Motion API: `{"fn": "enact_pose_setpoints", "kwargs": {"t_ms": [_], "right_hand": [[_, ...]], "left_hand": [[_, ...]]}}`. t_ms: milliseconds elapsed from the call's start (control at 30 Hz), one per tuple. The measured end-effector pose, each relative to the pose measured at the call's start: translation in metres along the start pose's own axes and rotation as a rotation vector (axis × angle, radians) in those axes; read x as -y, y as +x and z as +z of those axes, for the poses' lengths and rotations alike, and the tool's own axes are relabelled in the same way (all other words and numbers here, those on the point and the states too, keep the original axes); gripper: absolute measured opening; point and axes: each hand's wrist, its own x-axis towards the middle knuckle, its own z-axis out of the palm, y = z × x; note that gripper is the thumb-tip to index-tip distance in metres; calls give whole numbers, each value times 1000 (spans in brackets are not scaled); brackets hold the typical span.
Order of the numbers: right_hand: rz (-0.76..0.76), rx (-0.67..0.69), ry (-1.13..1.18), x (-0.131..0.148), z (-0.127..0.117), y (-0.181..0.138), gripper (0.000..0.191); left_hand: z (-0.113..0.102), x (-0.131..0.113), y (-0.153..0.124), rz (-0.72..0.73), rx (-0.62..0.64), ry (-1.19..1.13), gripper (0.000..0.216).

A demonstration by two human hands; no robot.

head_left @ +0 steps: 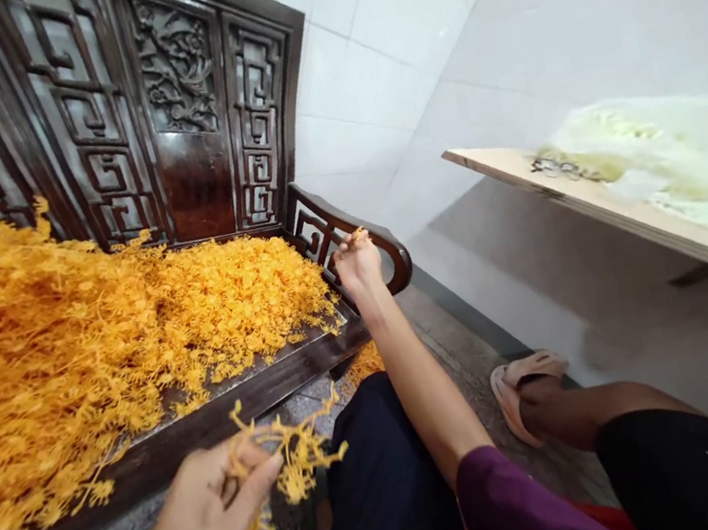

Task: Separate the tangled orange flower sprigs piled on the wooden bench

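Note:
My left hand (pixel 214 500) is low at the front, fingers closed round a bunch of orange-yellow plastic sprigs (pixel 296 458) that trail down below it. My right hand (pixel 357 262) reaches forward beside the bench's armrest (pixel 384 246), its fingers pinched on a small orange piece at their tips. A large heap of the same orange sprigs (pixel 80 341) covers the seat of a dark carved wooden bench (pixel 181 103) to the left of both hands.
A light wooden board (pixel 589 196) at right carries pale green-white material (pixel 670 154). White tiled walls stand behind. A leg in dark shorts with a pink sandal (pixel 519 387) rests on the grey floor. A few orange pieces lie under the bench.

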Motion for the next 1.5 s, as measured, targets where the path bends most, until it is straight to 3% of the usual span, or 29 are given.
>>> {"fn": "enact_pose_setpoints", "kwargs": {"t_ms": [67,100,267,333,400,433,467,533,567,600,667,733,800,900,967,1033,1133,1200,1333,1367,1433,1500], "right_hand": [[-64,10,-28,7,-17,6,39],[-60,113,-80,6,-22,3,37],[221,1023,-444,9,-25,-51,33],[349,1370,-461,24,-22,-69,38],[337,1630,-388,38,-16,-69,43],[271,1621,-323,43,-10,-61,46],[182,1513,-242,46,-2,-49,47],[109,991,-86,43,19,-19,40],[158,774,-3,38,30,-4,31],[239,639,56,32,41,8,26],[362,494,138,18,55,19,18],[386,488,158,9,57,12,14],[313,526,128,10,51,-3,17],[152,584,14,27,30,-26,33],[54,649,-68,42,11,-35,26],[29,823,-173,54,-9,-38,27],[147,1090,-326,55,-27,-33,43],[189,1007,-297,42,-23,-26,37],[293,542,-87,2,12,-24,18],[351,460,-48,-6,19,-26,20],[456,382,13,-16,24,-34,30],[485,402,31,-20,20,-44,31]], "left_hand": [[0,15,-6,-1,-24,36,39],[-4,24,-5,-27,-67,49,39],[-44,44,14,-149,-337,143,45],[-55,41,18,-176,-431,194,45],[-60,35,20,-178,-477,202,46],[-59,32,21,-167,-478,189,47],[-57,29,22,-152,-466,172,47],[-50,25,25,-121,-418,137,49],[-46,23,27,-103,-388,120,48],[-41,21,29,-85,-359,106,48],[-31,18,31,-51,-312,86,46],[-23,16,31,-26,-271,89,42],[-18,15,30,-11,-235,98,39],[-15,17,29,-28,-198,95,36],[-14,20,29,-49,-185,82,35],[-13,21,28,-71,-178,63,33],[-11,22,28,-93,-162,29,33],[-9,21,29,-93,-151,15,33],[-8,19,33,-99,-158,-20,33],[-9,19,34,-105,-177,-40,34],[-12,17,36,-121,-239,-106,35],[-17,15,36,-151,-308,-208,36]]}}
